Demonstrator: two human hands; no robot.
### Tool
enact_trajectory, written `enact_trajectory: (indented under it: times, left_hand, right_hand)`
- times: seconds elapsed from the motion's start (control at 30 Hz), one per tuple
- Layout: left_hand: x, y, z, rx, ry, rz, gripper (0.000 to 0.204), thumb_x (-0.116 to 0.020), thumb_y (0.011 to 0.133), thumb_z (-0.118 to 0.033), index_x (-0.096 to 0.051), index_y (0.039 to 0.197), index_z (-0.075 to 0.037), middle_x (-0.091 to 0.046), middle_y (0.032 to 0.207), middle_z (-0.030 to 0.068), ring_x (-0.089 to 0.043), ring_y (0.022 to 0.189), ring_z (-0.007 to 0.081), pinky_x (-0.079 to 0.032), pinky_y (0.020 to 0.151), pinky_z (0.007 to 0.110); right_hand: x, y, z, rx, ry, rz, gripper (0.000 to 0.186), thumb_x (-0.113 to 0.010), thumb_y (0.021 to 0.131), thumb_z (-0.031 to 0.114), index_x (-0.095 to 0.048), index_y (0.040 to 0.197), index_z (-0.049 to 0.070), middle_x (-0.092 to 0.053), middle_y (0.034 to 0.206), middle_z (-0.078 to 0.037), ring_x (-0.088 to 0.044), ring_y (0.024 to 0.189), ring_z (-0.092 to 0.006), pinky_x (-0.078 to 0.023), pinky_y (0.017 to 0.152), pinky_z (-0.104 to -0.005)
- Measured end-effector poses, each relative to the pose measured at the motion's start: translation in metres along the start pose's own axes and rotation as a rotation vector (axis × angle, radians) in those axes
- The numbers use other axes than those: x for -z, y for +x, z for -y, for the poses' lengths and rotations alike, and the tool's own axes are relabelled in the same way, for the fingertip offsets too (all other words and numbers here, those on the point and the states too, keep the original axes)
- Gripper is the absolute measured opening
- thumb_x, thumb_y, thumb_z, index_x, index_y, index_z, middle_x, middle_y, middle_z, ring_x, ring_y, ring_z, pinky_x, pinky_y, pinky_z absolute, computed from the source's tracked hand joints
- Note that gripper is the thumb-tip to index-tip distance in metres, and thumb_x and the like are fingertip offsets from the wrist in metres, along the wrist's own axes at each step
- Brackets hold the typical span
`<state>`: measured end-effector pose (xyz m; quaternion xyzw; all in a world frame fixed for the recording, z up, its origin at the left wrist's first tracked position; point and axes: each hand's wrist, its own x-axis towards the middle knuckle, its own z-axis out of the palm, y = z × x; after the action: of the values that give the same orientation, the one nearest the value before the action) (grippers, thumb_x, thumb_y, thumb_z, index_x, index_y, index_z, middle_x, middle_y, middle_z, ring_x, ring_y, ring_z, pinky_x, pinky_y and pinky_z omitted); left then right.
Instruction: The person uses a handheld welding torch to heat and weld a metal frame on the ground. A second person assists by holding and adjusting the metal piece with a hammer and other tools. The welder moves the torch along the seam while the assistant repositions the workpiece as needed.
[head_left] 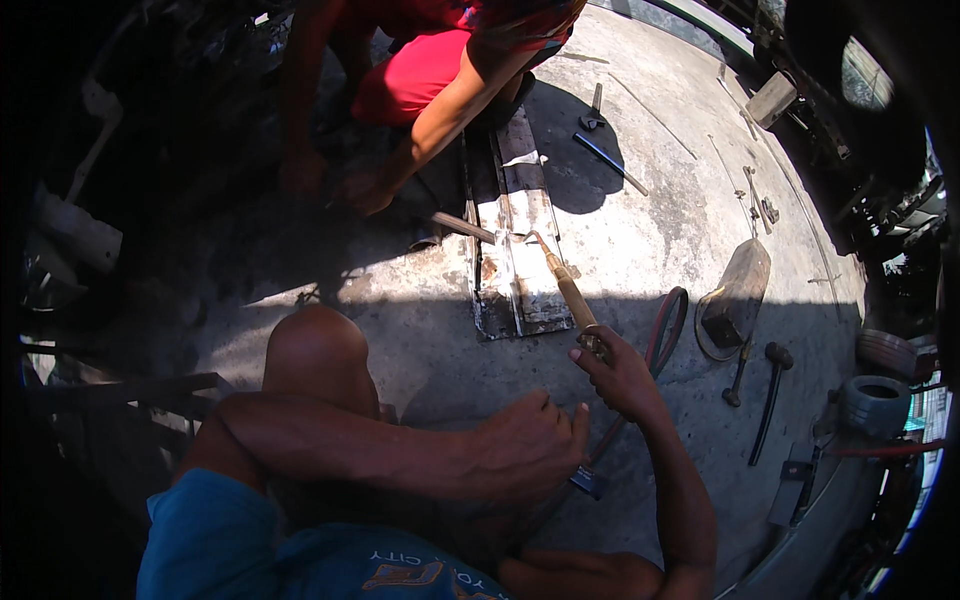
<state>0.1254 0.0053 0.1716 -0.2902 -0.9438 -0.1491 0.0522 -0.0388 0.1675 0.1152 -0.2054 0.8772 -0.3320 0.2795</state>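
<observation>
My right hand (620,375) is wrapped round the valve end of a brass gas torch (568,285). The torch's bent tip reaches a long, rusty metal channel (530,195) lying on the floor. A brown metal bar (462,227) meets the channel close to that tip. Another person's hand (365,190) is near the bar's other end; its grip is lost in shadow. My left hand (530,445) is curled in front of my body, what it holds, if anything, hidden. Just below its fingers shows a small dark blue object (588,482) of unclear kind.
A red hose (665,330) loops beside my right hand. Further right lie a hammer (770,400), a worn metal piece (735,290) and tyres (875,405). Beyond the channel are a blue rod (610,163) and an adjustable wrench (594,112). The other person crouches opposite.
</observation>
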Motion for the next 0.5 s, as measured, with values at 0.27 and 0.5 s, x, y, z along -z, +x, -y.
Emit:
enact_trajectory:
  times: [0.27, 0.5]
  left_hand:
    - [0.003, -0.001, -0.005, -0.010, 0.048, 0.008, 0.055, -0.061, 0.101, -0.031, -0.061, 0.124, 0.019, -0.067, 0.073, 0.0117, -0.064, 0.066, 0.0204, -0.045, 0.064, 0.035]
    - [0.001, -0.002, -0.006, -0.013, 0.037, -0.002, 0.056, -0.061, 0.101, -0.032, -0.062, 0.125, 0.019, -0.067, 0.074, 0.0110, -0.063, 0.066, 0.0196, -0.044, 0.064, 0.034]
  right_hand:
    - [0.000, 0.000, 0.000, -0.009, -0.040, -0.004, 0.047, -0.074, 0.096, 0.038, -0.064, 0.128, 0.006, -0.074, 0.110, -0.020, -0.072, 0.106, -0.0373, -0.055, 0.089, -0.0461]
    - [0.000, -0.004, 0.014, -0.014, -0.106, 0.003, 0.048, -0.073, 0.096, 0.039, -0.064, 0.130, 0.006, -0.074, 0.114, -0.020, -0.072, 0.109, -0.0373, -0.054, 0.093, -0.0466]
